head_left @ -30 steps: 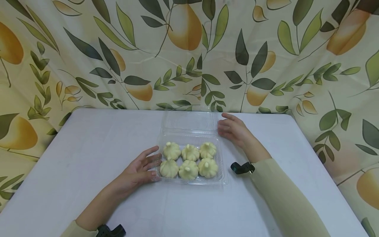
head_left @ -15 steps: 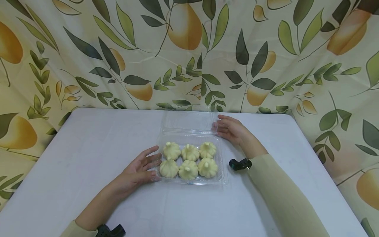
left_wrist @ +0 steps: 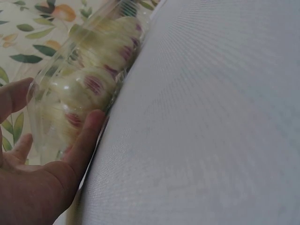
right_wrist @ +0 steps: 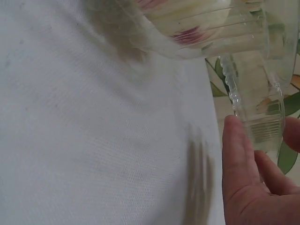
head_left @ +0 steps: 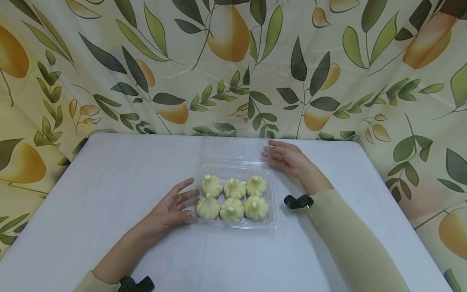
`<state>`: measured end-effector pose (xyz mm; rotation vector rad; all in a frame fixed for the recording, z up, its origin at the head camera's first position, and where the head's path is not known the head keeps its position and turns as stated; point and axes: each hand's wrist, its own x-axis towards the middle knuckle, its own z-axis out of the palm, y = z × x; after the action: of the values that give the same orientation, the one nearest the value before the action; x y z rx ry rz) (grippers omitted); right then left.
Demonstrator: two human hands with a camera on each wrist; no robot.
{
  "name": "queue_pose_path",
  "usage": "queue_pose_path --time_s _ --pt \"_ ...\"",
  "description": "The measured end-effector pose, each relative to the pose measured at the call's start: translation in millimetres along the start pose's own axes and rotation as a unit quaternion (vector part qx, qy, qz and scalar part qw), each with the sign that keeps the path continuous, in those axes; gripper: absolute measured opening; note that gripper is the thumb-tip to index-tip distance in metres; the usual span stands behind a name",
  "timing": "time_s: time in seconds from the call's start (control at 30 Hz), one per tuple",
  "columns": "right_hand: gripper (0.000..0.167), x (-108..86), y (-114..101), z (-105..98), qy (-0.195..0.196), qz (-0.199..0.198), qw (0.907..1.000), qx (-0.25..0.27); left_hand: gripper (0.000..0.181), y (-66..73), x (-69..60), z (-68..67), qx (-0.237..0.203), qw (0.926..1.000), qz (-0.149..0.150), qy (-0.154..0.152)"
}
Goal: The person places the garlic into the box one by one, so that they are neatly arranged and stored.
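A clear plastic clamshell box point(head_left: 274, 221) lies on the table with its lid point(head_left: 233, 148) tilted back. Several pale garlic bulbs point(head_left: 234, 188) sit inside in two rows; purple patches mark them in the left wrist view. My left hand point(head_left: 169, 209) rests against the box's left side, fingers spread and fairly straight. In the left wrist view its thumb point(left_wrist: 86, 136) touches the wall low down, and a finger point(left_wrist: 16, 96) meets the rim. At the lid's right edge, my right hand point(head_left: 288, 160) pinches the plastic between thumb and fingers point(right_wrist: 239, 159).
A white cloth covers the table point(head_left: 109, 182). Behind it hangs a curtain point(head_left: 226, 97) printed with fruit and leaves. Dark wrist-worn devices point(head_left: 299, 201) sit at both sleeves.
My right hand has moved slightly left onto the lid's edge. The lid has shifted a little. My left hand and the garlic bulbs stay nearly in place.
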<state>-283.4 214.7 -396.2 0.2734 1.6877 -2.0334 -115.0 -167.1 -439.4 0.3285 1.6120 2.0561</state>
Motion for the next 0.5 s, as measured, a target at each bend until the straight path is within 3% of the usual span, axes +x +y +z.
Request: queue_pose_path --time_s 0.17,0.5 --pt "0.062 -5.8 -1.7 -1.2 -0.002 -0.016 0.9997 0.017 0.086 0.7 -0.1 0.7 0.001 1.0 -0.002 0.002" --pt "0.059 -16.5 -5.3 0.1 0.007 -0.091 0.9952 -0.034 0.085 -0.2 0.6 0.3 0.001 1.0 -0.004 0.006"
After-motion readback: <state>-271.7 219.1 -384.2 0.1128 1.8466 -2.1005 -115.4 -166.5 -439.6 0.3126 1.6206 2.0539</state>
